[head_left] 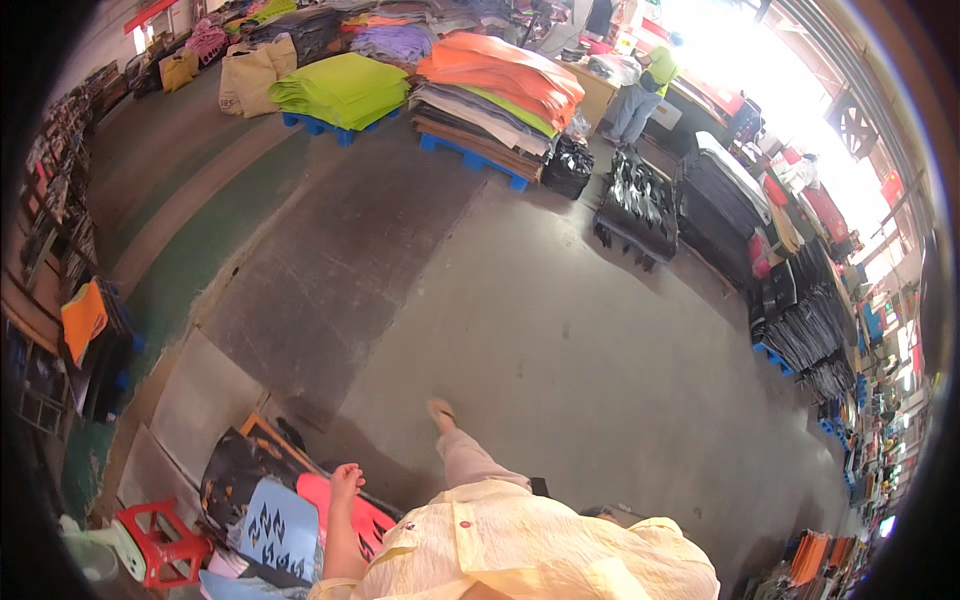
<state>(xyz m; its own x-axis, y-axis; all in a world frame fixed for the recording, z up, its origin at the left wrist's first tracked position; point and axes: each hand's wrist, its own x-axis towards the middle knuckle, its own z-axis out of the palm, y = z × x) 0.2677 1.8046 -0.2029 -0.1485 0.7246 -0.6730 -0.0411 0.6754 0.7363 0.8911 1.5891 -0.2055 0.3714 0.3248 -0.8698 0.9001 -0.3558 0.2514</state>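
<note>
My left hand (347, 483) hangs beside my body at the lower left, its fingers curled in and nothing visible in them. From this view it overlaps the edge of a bright pink sheet (316, 489); I cannot tell whether they touch. Next to that lies a light blue sheet (268, 515) with wavy cut-out shapes. A dark sheet (225, 470) with orange specks is behind them. My right hand does not show. One of my legs (470, 460) is stretched forward, the foot (440, 413) in a sandal on the grey floor (570, 370).
A red plastic stool (165, 540) stands at the lower left. Ahead are lime-green sheets (340, 90) and orange sheets (500, 75) stacked on blue pallets. Black stacks (800, 310) line the right side. A person in a lime-green top (660, 70) stands by a far table.
</note>
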